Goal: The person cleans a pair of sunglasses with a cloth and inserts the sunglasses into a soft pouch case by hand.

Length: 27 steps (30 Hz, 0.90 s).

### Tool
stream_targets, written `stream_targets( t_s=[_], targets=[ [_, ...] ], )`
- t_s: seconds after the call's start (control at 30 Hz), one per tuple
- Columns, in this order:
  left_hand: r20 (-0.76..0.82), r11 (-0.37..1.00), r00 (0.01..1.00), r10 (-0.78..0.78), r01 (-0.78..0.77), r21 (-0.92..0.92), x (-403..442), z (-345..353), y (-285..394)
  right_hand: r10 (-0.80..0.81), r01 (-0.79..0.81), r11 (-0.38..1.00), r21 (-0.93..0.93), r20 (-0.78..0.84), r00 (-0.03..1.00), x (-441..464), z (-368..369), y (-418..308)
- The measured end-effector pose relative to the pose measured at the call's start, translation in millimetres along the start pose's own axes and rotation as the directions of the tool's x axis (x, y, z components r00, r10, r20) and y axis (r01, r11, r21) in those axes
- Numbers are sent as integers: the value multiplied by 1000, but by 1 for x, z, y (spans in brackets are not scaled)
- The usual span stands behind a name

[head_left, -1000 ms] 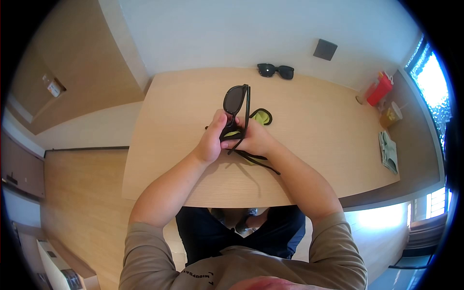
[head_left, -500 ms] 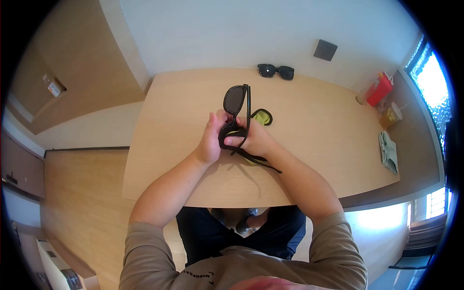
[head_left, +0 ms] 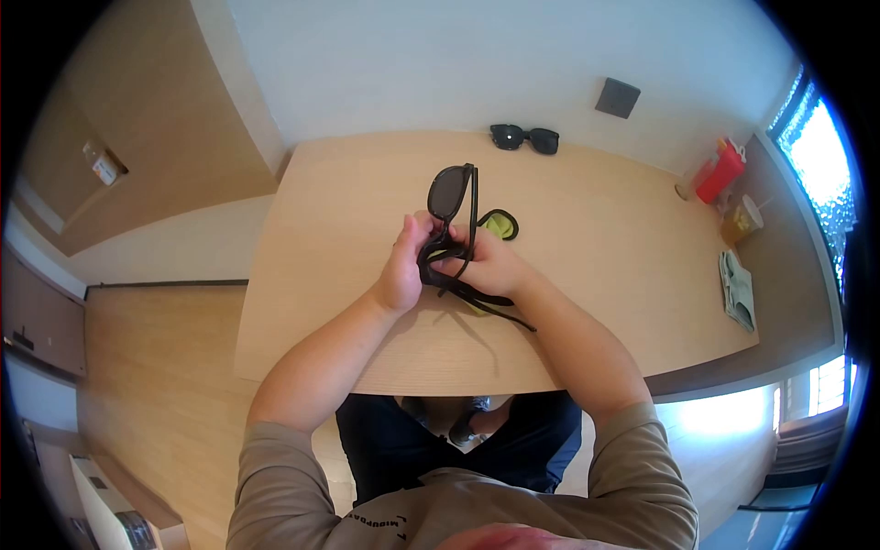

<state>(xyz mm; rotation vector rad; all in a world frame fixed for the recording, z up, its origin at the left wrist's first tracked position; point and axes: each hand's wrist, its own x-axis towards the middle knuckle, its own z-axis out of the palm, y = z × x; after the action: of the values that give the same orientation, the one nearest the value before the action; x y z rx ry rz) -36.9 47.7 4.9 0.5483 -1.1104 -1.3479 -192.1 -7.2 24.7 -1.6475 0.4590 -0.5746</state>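
A pair of black sunglasses is held upright on its side above the table, one dark lens up and the temples pointing down and to the right. My left hand grips the frame from the left, around the bridge and lower lens. From the other side, my right hand closes at the lower lens, with its fingers partly hidden by the frame. Yellow-green cloth with a black edge sticks out beyond my right hand. A little of the same green shows by the lower lens and beneath the wrist.
A second pair of black sunglasses lies at the table's back edge. Along the right side are a red container, a drink cup with a straw and a folded pale cloth. The wooden table meets the wall behind.
Both hands and the sunglasses have shifted very slightly to the right in view. My right thumb has moved a little at the lower lens; the hold looks the same.
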Motion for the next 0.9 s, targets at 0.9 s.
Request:
stream_targets(
  t_s=[0.9],
  targets=[
    [-16,991,999,-50,52,121,-2,5,4,-15,13,1000,-28,-56,998,-3,7,-10]
  ],
)
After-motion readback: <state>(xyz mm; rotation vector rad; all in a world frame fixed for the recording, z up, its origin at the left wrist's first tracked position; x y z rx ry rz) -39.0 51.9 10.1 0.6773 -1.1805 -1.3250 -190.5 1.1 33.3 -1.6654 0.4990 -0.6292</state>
